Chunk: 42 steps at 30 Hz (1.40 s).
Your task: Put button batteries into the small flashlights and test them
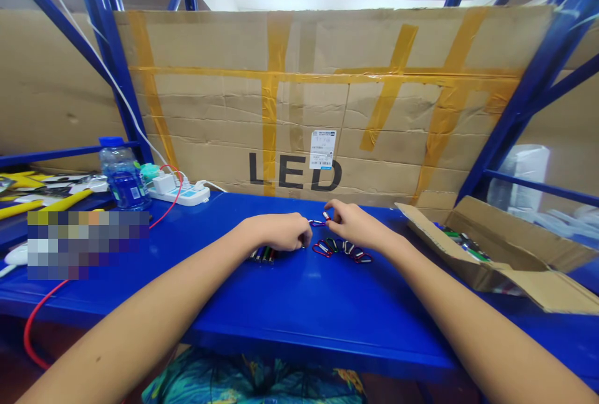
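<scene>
My left hand [292, 232] is closed, its fingers curled down at the blue tabletop. A tiny shiny bit shows below the fingertips, too small to name. Beside and partly under this hand lies a row of slim pieces with metal ends [264, 255], in dark, green and red. My right hand [350, 222] pinches a small red and silver carabiner [326, 216] between thumb and fingers. A purple carabiner [317, 223] lies between the two hands. Nearer me, several carabiners [332, 244] in red, green, silver and dark red are spread in a curved row.
An open cardboard box [491, 276] with small coloured pieces stands at the right. To the left are a power strip [194, 194], a bottle of blue liquid [122, 179], a red cable [175, 198] and yellow-handled items [68, 199]. A large cardboard panel [210, 117] closes the back.
</scene>
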Motion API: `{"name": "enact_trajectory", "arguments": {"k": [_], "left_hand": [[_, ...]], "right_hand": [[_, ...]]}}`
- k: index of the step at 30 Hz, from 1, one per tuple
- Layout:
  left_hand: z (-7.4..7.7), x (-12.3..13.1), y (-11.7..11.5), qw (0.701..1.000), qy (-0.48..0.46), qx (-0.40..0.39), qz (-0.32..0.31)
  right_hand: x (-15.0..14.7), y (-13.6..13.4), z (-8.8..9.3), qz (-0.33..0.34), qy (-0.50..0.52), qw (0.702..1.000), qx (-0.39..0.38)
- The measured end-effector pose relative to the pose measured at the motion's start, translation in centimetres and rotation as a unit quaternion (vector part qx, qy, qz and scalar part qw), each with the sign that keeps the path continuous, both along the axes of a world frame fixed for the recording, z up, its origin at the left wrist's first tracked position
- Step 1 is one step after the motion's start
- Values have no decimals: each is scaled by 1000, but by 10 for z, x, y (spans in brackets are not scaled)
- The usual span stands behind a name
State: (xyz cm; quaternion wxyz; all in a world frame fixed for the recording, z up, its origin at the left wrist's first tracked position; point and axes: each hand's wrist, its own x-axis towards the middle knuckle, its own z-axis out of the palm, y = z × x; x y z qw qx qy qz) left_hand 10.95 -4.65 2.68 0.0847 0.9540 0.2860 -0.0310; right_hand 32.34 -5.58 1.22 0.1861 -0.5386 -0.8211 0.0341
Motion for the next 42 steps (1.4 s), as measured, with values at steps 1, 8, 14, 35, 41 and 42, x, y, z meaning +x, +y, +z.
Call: {"name": "enact_trajectory", "arguments": {"k": [1,8,14,35,41,42], "left_hand": [[2,0,-1,1000,-5,-12,-3],[17,-7,-2,999,-20,-14,42],[10,-4,-2,997,39,16,61],[18,-11,5,990,-111,23,89],[8,1,8,958,-263,109,36],[7,3,7,954,-273,120,28]], "right_hand": [[0,0,0,1,0,1000,2],[1,0,-1,9,10,1000,13],[0,2,-3,28,23,999,18],[-11,-6,-5,84,128,987,-46],[-14,-1,-11,120,186,974,-34],[-14,0,-12,126,199,972,-31]]}}
